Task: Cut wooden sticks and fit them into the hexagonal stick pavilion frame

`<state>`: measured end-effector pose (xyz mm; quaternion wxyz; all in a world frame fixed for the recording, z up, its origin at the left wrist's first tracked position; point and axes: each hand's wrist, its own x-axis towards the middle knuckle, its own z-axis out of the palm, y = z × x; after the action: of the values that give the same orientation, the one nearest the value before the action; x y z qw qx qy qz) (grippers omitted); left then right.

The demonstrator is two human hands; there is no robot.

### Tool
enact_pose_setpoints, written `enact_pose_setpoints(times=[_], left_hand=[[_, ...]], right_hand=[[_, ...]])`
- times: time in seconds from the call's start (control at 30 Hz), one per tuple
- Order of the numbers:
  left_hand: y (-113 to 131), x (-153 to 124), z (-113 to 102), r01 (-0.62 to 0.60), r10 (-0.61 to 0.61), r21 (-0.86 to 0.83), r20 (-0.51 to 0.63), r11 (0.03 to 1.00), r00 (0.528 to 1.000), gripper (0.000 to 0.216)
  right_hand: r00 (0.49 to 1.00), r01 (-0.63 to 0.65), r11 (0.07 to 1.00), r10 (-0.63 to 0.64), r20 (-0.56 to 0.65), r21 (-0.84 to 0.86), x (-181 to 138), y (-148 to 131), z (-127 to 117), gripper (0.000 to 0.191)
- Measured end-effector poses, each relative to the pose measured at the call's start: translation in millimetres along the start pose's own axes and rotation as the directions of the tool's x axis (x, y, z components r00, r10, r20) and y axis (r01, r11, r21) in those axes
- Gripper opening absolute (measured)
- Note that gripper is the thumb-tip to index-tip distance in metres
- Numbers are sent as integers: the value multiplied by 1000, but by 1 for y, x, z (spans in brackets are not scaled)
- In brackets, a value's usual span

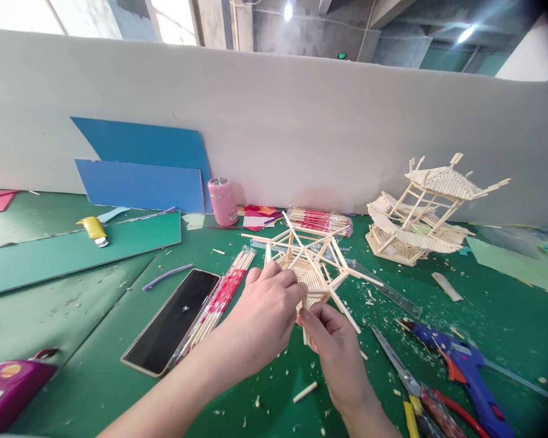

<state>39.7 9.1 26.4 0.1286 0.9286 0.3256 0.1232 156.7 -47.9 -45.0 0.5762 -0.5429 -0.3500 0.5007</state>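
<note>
A small pavilion frame [312,249] of thin wooden sticks stands in the middle of the table, with stick rafters fanning outward on top. My left hand [274,298] reaches over its near left side, fingers closed at a front post. My right hand [335,340] pinches the same near post from below right, thumb against the wood. The exact spot where the fingertips meet the stick is partly hidden by the fingers. Below the hands a short cut stick [305,392] lies loose on the green table.
At right are a blue glue gun [461,359], scissors [397,362] and a stick pagoda [427,213]. Left of my hands lie a phone [176,322] and bagged sticks [226,292]. A pink flask [223,202] stands by the white partition [274,121]. Wood scraps litter the table.
</note>
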Motion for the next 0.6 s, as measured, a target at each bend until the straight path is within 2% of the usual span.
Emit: enact_pose_setpoints(times=[0.6], left_hand=[[0,2,-1,22,-21,-4,63,1000,998,28]], right_hand=[[1000,15,1000,-15,13,0,1,0,-1,32]])
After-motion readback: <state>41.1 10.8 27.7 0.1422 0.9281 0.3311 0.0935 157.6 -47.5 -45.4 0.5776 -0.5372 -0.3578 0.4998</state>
